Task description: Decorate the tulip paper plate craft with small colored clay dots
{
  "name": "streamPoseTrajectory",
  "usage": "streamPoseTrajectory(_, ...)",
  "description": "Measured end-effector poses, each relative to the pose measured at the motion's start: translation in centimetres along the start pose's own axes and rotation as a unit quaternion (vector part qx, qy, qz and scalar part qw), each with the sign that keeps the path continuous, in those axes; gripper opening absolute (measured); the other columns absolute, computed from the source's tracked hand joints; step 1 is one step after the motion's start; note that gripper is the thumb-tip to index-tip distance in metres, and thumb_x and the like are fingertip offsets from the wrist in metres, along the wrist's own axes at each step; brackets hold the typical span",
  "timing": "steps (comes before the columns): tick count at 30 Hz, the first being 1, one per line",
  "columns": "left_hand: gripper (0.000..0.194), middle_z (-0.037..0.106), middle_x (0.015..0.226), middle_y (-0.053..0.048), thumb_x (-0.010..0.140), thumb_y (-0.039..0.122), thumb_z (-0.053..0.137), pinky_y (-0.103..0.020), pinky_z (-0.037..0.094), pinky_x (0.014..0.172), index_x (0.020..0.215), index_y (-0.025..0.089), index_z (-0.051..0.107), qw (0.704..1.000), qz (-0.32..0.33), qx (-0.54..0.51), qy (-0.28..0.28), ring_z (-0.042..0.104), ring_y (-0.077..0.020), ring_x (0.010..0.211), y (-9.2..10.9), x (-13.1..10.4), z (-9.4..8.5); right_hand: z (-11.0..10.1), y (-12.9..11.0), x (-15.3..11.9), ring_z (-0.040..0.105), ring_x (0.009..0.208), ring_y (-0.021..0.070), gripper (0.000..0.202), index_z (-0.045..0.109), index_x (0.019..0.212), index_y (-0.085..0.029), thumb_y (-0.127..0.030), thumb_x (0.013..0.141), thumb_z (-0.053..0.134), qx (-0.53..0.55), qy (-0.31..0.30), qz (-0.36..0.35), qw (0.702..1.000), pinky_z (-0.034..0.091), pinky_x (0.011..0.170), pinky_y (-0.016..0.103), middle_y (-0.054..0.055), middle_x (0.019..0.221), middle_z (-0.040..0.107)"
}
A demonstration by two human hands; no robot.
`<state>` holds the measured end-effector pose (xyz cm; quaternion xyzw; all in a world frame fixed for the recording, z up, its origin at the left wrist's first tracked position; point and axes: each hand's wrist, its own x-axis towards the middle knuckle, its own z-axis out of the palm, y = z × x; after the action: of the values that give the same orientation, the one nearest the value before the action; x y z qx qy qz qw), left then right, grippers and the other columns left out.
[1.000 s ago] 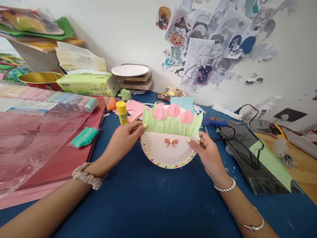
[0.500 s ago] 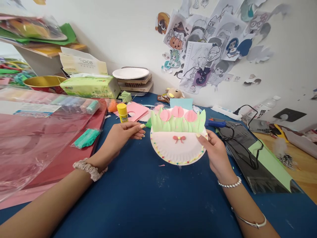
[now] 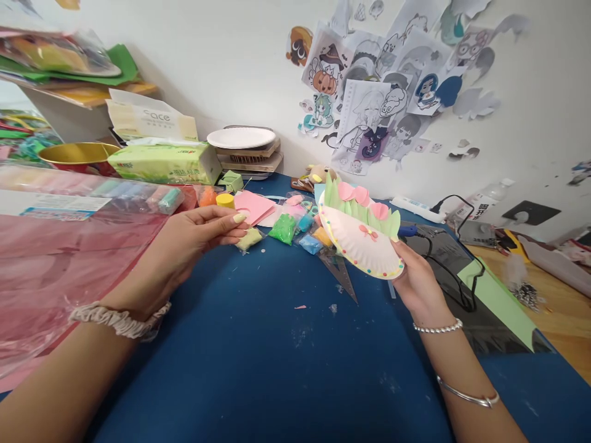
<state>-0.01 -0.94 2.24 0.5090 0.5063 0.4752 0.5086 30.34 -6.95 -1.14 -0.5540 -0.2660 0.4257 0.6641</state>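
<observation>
Grip of the right hand point(image 3: 418, 286) clamps the flower plate point(image 3: 353, 243) by its right edge, tilted above the table point(image 3: 258, 351); the left hand point(image 3: 196, 237) has thumb and fingertips together, apparently on nothing. This looks like shifting the plate with 1 hand; the next move likely calls for sparing its paper leaves point(image 3: 332, 195). Since 1 second ago, the left hand has let go, and a triangular ruler point(image 3: 345, 280) shows.

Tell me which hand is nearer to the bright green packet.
Left. The left hand is close by, left of the bright green packet; the right hand is farther off, to its right, holding the decorated plate.
</observation>
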Motion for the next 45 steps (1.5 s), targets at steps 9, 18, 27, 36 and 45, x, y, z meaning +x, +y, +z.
streamPoseTrajectory(9, 0.012, 0.062, 0.055, 0.004, 0.061, 0.031, 0.069, -0.021, 0.036, 0.056, 0.06, 0.019, 0.066, 0.96, 0.041, 0.241, 0.139, 0.054, -0.0114, 0.057, 1.3, -0.2, -1.7, 0.0, 0.0, 0.1, 0.053, 0.111, 0.0228, 0.033, 0.067, 0.093, -0.021, -0.032, 0.062, 0.072, 0.024, -0.002, 0.023, 0.999, 0.055, 0.064, 0.021, 0.002, 0.116, 0.062)
streamPoseTrajectory(18, 0.038, 0.065, 0.054, -0.001, 0.071, 0.052, 0.05, -0.023, 0.034, 0.055, 0.055, 0.02, 0.063, 0.849, -0.001, 0.529, 0.015, 0.059, -0.0188, 0.06, 0.5, 0.7, -3.2, -0.2, 0.5, 0.3, 0.057, 0.107, 0.0233, 0.025, 0.068, 0.089, -0.021, -0.029, 0.066, 0.07, 0.026, -0.013, 0.033, 0.999, 0.055, 0.067, 0.025, 0.002, 0.111, 0.064)
streamPoseTrajectory(27, 0.028, 0.066, 0.059, -0.002, 0.072, 0.044, 0.051, -0.023, 0.032, 0.054, 0.068, 0.02, 0.065, 0.812, 0.02, 0.583, -0.015, 0.058, -0.0206, 0.061, -0.2, 0.6, -3.6, 0.0, 0.3, 0.0, 0.056, 0.108, 0.0226, 0.033, 0.065, 0.098, -0.02, -0.03, 0.067, 0.07, 0.019, -0.024, 0.04, 0.999, 0.054, 0.064, 0.023, 0.004, 0.111, 0.064)
streamPoseTrajectory(36, 0.02, 0.066, 0.059, -0.003, 0.071, 0.033, 0.053, -0.027, 0.033, 0.055, 0.072, 0.018, 0.066, 0.837, 0.037, 0.545, 0.025, 0.059, -0.0236, 0.062, -0.4, 0.9, -3.9, 0.0, 0.3, -0.2, 0.058, 0.104, 0.0217, 0.032, 0.065, 0.095, -0.021, -0.032, 0.066, 0.071, 0.01, -0.032, 0.04, 0.999, 0.053, 0.063, 0.023, 0.004, 0.111, 0.064)
streamPoseTrajectory(45, 0.039, 0.066, 0.099, -0.005, 0.078, 0.047, 0.046, -0.029, 0.047, 0.071, 0.102, 0.019, 0.057, 0.932, 0.119, 0.342, 0.013, 0.062, -0.0202, 0.083, -1.2, -0.7, 1.6, 2.0, 1.7, -1.7, 0.062, 0.092, 0.0227, 0.04, 0.056, 0.096, -0.022, -0.038, 0.063, 0.072, -0.065, -0.044, -0.048, 0.996, 0.051, 0.069, 0.03, 0.005, 0.1, 0.067)
